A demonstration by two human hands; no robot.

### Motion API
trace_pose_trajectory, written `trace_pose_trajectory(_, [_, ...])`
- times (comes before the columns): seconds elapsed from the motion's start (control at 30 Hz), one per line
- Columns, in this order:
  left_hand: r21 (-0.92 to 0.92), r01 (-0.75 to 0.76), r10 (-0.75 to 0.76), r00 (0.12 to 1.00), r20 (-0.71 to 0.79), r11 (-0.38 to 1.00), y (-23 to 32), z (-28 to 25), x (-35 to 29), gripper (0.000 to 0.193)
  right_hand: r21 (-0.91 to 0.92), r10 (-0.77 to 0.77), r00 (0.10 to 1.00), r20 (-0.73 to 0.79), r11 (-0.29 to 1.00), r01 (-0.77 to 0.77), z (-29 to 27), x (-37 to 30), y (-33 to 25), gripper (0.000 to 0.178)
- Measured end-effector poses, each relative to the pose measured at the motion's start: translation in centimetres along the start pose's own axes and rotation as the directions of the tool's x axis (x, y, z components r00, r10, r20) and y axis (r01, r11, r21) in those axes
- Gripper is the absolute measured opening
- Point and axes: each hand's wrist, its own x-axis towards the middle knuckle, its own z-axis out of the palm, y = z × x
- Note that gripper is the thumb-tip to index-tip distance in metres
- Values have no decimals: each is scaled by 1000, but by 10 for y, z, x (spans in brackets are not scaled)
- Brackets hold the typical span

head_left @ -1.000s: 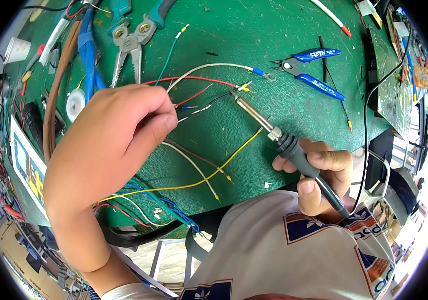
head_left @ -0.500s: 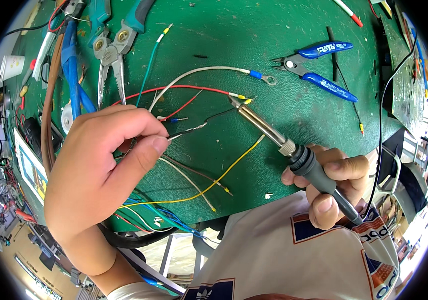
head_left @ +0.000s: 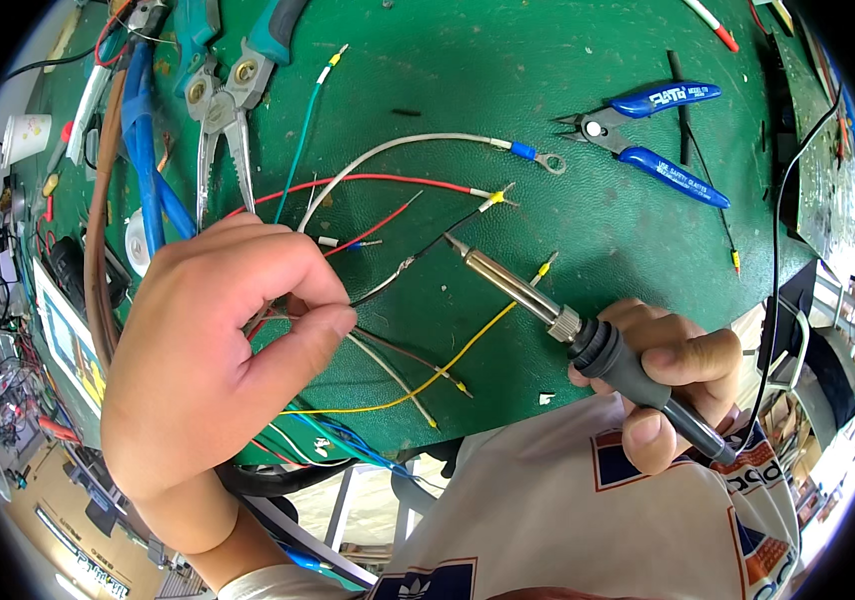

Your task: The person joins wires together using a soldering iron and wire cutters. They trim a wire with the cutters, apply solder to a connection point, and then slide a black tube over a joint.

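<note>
My left hand (head_left: 233,330) pinches a black wire (head_left: 376,292) between thumb and forefinger. A silvery splice (head_left: 406,266) shows partway along that wire, which runs on to a yellow-collared end (head_left: 494,199). In my right hand (head_left: 683,365) is a soldering iron (head_left: 613,355), gripped by its dark handle. Its metal tip points up and left, close to the black wire beyond the splice; whether they touch I cannot tell. Around my left fingers fan out a red wire (head_left: 398,178), a white wire with a ring terminal (head_left: 428,138) and a yellow wire (head_left: 478,340).
Blue-handled cutters (head_left: 638,140) lie open on the green mat (head_left: 508,60) at the right. Teal-handled pliers (head_left: 223,110) and thick blue cables (head_left: 143,150) sit at the upper left. The iron's black cord (head_left: 776,250) runs up the right side.
The iron's tip has come down and slightly left, nearer to the splice. My left hand has shifted a little right and down, still pinching the black wire.
</note>
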Motion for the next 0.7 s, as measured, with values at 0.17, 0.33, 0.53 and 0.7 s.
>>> trace_pose_trajectory(0.17, [24, -8, 8, 1000, 5, 1000, -4, 3, 2, 10, 60, -4, 999, 37, 998, 1, 1, 4, 1, 46])
trace_pose_trajectory(0.33, [70, -30, 29, 1000, 5, 997, -4, 7, 3, 10, -21, 23, 998, 61, 1000, -22, 4, 8, 0, 46])
trace_pose_trajectory(0.53, [92, -17, 17, 1000, -5, 996, -3, 8, 1, 11, -67, 35, 995, 95, 997, -28, 5, 12, -2, 45])
trace_pose_trajectory(0.7, [108, -21, 23, 1000, -11, 994, -3, 8, 1, 12, -88, 40, 992, 120, 996, -29, 4, 12, -2, 46])
